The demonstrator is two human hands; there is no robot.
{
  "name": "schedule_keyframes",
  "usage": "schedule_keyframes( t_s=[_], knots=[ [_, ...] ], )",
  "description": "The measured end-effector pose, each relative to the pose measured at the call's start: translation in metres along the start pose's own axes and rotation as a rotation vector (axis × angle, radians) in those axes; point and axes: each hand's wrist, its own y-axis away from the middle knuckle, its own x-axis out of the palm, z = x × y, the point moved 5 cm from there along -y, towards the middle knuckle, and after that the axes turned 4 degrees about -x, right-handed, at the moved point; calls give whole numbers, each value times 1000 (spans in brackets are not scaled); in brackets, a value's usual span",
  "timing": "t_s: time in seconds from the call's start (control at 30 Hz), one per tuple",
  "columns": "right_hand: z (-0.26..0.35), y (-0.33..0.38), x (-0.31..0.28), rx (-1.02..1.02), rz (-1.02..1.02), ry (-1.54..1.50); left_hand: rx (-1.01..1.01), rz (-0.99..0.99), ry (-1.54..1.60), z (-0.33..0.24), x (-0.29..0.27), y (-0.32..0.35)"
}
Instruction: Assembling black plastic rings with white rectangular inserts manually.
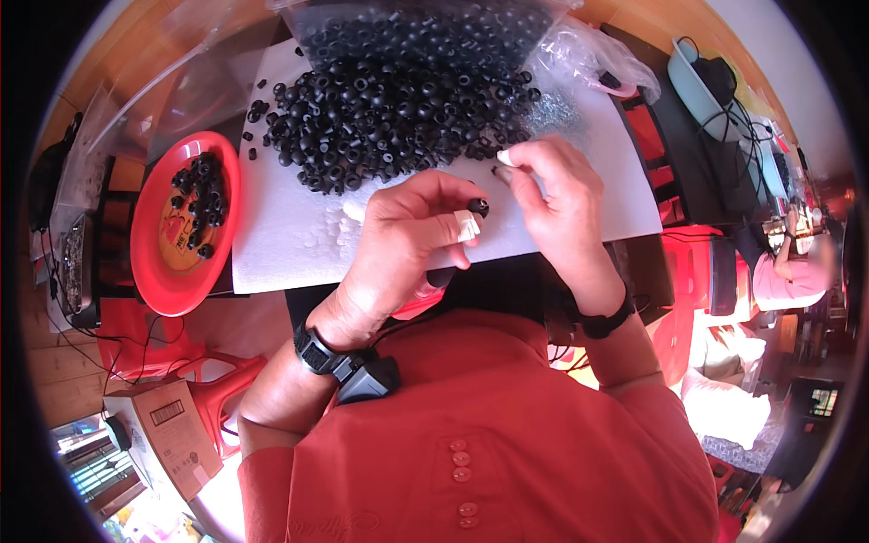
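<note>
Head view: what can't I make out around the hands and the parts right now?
In the head view:
Black part in the left hand: side toward the palm, hidden by the fingers.
Right hand: what, if anything, it pinches; too small to tell.
Silvery pieces: each one's shape; too small.
Clear bin: far side, cut off by the upper edge.

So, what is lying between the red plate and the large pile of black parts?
In the head view, a few loose black parts lie there on the white sheet.

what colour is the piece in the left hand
The piece in the left hand is black, seen best in the head view.
</note>
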Motion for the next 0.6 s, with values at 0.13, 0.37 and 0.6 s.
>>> schedule_keyframes(
  t_s=[0.13,0.37,0.6],
  knots=[
    [2,7,-3,-45,-7,-2,29,-47,49,1,1,-3],
    [30,13,3,-125,164,-45,224,-30,344,0,-9,7],
    [52,20,18,-263,264,97,198,-92,328,-5,-15,11]
  ],
)
